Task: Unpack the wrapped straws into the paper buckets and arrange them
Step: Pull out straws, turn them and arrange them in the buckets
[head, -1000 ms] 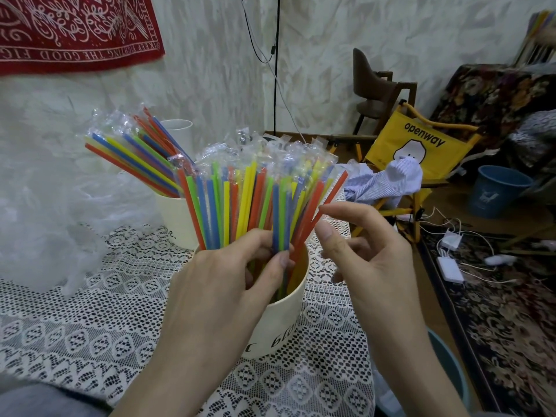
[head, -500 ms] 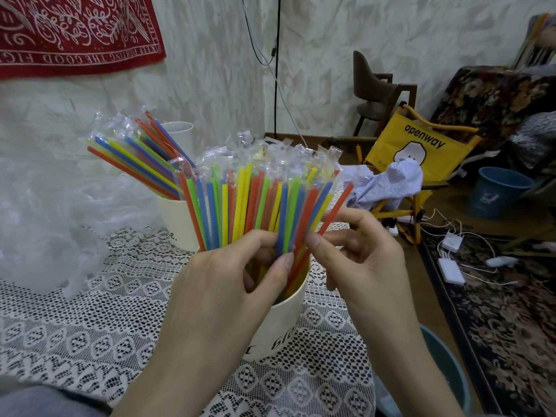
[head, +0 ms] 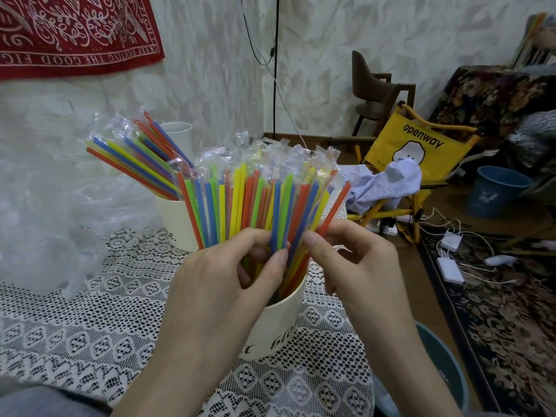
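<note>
Both hands are working at the near paper bucket (head: 279, 323), which is standing by the worktop's (head: 90, 320) right edge. The left hand (head: 222, 284) is curling its fingers and thumb round the lower stems of the wrapped straws (head: 258, 203) just above the bucket's rim; the right hand (head: 352, 263) is pinching a few stems on the right flank of the same bunch, one orange straw leaning out past its thumb. The straws are rising directly beyond and above the hands, their long axes running from the bucket up and away, fanning a little to left and right, with the clear wrapper tips crowding at the top. Each hand is touching the bunch, so neither is nearer; the right one is lying closer to the leaning outer stems, and evening out the fan looks like the step in hand.

Behind and to the left, a second paper bucket (head: 177, 221) is holding more wrapped straws (head: 135, 158) that are tilting strongly toward the left. A white cup (head: 177, 133) is showing behind those, its contents hidden. Crumpled clear plastic (head: 39, 212) is lying along the worktop's left edge
</note>
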